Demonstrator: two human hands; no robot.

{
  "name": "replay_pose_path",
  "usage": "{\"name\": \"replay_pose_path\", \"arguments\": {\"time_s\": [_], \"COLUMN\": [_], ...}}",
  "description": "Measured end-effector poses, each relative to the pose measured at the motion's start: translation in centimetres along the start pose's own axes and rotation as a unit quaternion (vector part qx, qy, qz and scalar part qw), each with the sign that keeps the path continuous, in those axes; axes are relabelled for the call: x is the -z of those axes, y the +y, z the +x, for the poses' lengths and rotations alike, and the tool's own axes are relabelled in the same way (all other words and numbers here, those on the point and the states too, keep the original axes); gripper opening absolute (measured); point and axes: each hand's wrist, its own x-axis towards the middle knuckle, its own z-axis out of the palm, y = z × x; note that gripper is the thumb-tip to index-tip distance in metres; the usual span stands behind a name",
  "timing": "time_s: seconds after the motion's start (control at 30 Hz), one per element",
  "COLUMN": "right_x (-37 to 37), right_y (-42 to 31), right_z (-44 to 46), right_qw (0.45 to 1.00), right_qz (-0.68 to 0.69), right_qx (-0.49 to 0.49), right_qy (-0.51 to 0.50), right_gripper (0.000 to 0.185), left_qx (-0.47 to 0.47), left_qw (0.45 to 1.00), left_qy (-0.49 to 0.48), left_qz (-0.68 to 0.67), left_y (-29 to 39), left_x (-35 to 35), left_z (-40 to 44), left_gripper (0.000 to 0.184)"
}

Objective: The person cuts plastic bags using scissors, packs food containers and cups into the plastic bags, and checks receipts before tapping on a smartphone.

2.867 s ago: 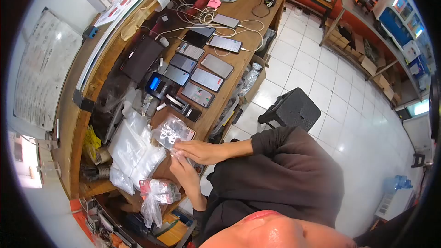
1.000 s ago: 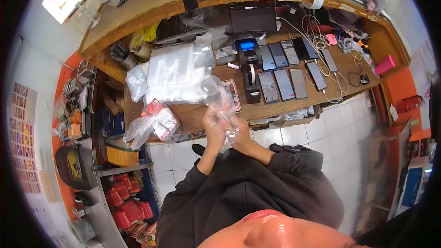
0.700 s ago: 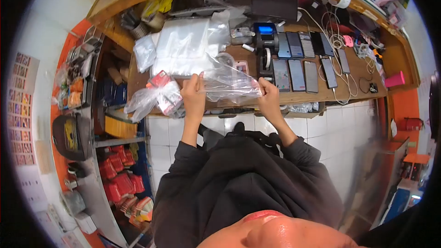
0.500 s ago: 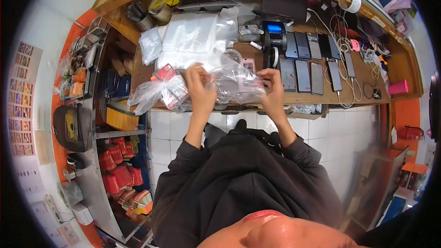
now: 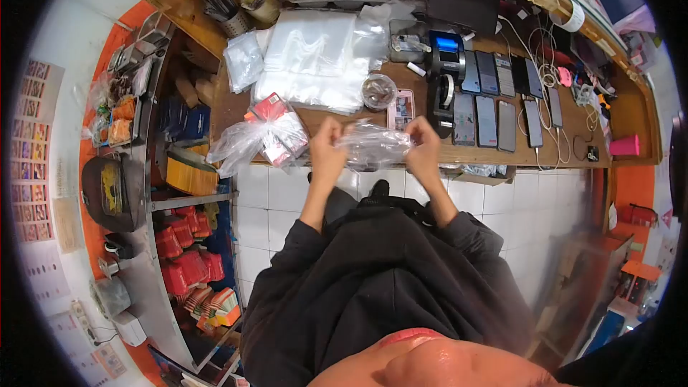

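Observation:
A clear plastic bag [image 5: 373,145] is stretched between my two hands at the front edge of the wooden desk. My left hand [image 5: 327,145] is closed on its left side, and my right hand [image 5: 423,145] grips the right side. Left of my left hand lies a tied clear bag of red and white boxes [image 5: 281,129]. Just beyond the held bag are a small round container [image 5: 379,91] and a phone in a pink case [image 5: 401,109]. A stack of clear plastic bags [image 5: 308,57] lies flat farther back.
Several phones [image 5: 486,115] lie in rows on the right, near white cables [image 5: 539,68]. A small black printer [image 5: 446,54] and a dark screen [image 5: 462,6] stand behind. Shelves with red packets [image 5: 190,269] are at the left; a pink cup [image 5: 625,145] is far right.
Both hands have drawn the clear plastic bag back toward my body, uncovering the round container and more of the pink-cased phone. The camera view has shifted slightly.

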Motion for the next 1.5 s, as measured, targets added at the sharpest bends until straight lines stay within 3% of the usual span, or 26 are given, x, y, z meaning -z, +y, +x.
{"name": "replay_pose_path", "arguments": {"time_s": [0.03, 0.1, 0.13, 0.23, 0.3, 0.37, 0.43, 0.5, 0.57, 0.67, 0.7, 0.77, 0.83, 0.87, 0.9, 0.97, 1.0, 1.03, 1.1, 1.17, 1.3, 1.37, 1.47, 1.5], "right_x": [0.1, -1.3, -2.1, -2.6, -0.9, -2.6, -4.2, -3.1, -0.3, -1.0, -1.1, -1.6, -2.1, -2.5, -2.4, -1.8, -1.3, -1.5, -1.8, -2.6, -3.7, -3.5, -3.4, -3.4], "right_y": [0.4, 0.4, 0.4, 0.6, 1.4, 1.6, 1.1, 1.1, 1.9, 1.2, 0.8, 0.9, 1.0, 1.8, 2.7, 4.3, 4.4, 3.6, 1.4, 0.1, 4.9, 4.7, 1.3, -0.2], "right_z": [0.6, 0.1, -0.4, -0.7, -0.1, -1.2, -1.6, -0.5, 1.0, 1.1, 1.4, 2.4, 3.1, 3.1, 2.9, 3.0, 4.5, 6.0, 9.0, 10.9, 13.1, 13.7, 12.9, 12.4], "right_qw": [0.999, 0.995, 0.995, 0.981, 0.987, 0.992, 0.984, 0.984, 0.990, 0.989, 0.987, 0.981, 0.957, 0.944, 0.943, 0.881, 0.870, 0.869, 0.900, 0.848, 0.816, 0.851, 0.880, 0.898], "right_qz": [0.008, 0.004, 0.003, -0.109, -0.142, -0.108, -0.097, -0.087, -0.132, -0.146, -0.160, -0.181, -0.225, -0.226, -0.226, -0.312, -0.267, -0.267, -0.300, -0.432, -0.489, -0.434, -0.378, -0.335], "right_qx": [-0.016, 0.055, 0.052, 0.158, 0.044, 0.025, 0.148, 0.153, 0.045, 0.022, 0.021, 0.030, 0.046, 0.122, 0.123, 0.052, -0.003, -0.001, 0.122, 0.231, 0.185, 0.119, 0.149, 0.162], "right_qy": [0.041, 0.082, 0.081, 0.041, 0.062, 0.052, -0.007, 0.025, 0.025, 0.012, -0.009, -0.067, -0.177, -0.208, -0.213, -0.352, -0.413, -0.416, -0.293, -0.202, -0.246, -0.271, -0.247, -0.236], "right_gripper": [0.021, 0.020, 0.020, 0.022, 0.014, 0.011, 0.013, 0.018, 0.019, 0.023, 0.023, 0.021, 0.020, 0.028, 0.028, 0.036, 0.048, 0.048, 0.067, 0.070, 0.074, 0.071, 0.065, 0.064], "left_qx": [0.001, -0.065, -0.128, -0.138, 0.174, -0.064, -0.069, -0.144, 0.106, 0.051, -0.078, -0.198, -0.325, -0.256, -0.251, -0.004, 0.011, 0.011, 0.014, 0.030, 0.063, 0.068, 0.084, 0.133], "left_qw": [1.000, 0.997, 0.991, 0.989, 0.984, 0.995, 0.995, 0.985, 0.994, 0.997, 0.970, 0.894, 0.905, 0.926, 0.928, 0.989, 0.991, 0.991, 0.996, 0.998, 0.997, 0.998, 0.996, 0.991], "left_qy": [0.000, -0.025, 0.028, 0.033, -0.028, -0.015, -0.007, 0.049, -0.016, 0.034, 0.133, 0.225, -0.069, -0.149, -0.146, -0.151, -0.124, -0.121, -0.060, -0.034, 0.001, 0.016, 0.019, -0.011], "left_qz": [0.000, -0.022, -0.022, -0.048, -0.009, -0.070, -0.072, -0.076, -0.015, 0.042, 0.190, 0.333, 0.266, 0.235, 0.234, -0.010, -0.055, -0.054, -0.067, -0.052, -0.033, -0.007, 0.034, 0.011], "left_y": [-0.6, -1.0, 0.5, 0.8, -0.4, 0.5, 0.6, -1.7, -2.7, -2.0, -1.0, -0.9, -2.4, -3.0, -3.7, -5.8, -6.7, -7.7, -9.6, -10.9, -11.1, -11.3, -11.8, -11.7], "left_x": [0.0, -0.3, -1.3, -0.2, 1.3, 0.5, -0.7, -0.7, 1.7, 1.5, 1.8, 1.5, 0.6, 0.2, 0.1, 0.5, 0.7, 0.7, 0.4, -0.5, -1.7, -2.0, -2.3, -2.4], "left_z": [0.2, -0.5, -1.4, -0.9, 0.4, -0.1, -0.9, -0.2, 0.9, 0.7, 1.3, 1.8, 1.5, 1.1, 1.1, 1.7, 1.5, 1.3, 0.5, 0.1, 0.8, 0.7, 0.7, 0.7], "left_gripper": [0.015, 0.014, 0.010, 0.011, 0.024, 0.022, 0.025, 0.012, 0.030, 0.016, 0.015, 0.020, 0.033, 0.031, 0.031, 0.031, 0.033, 0.033, 0.027, 0.024, 0.018, 0.019, 0.020, 0.021]}}
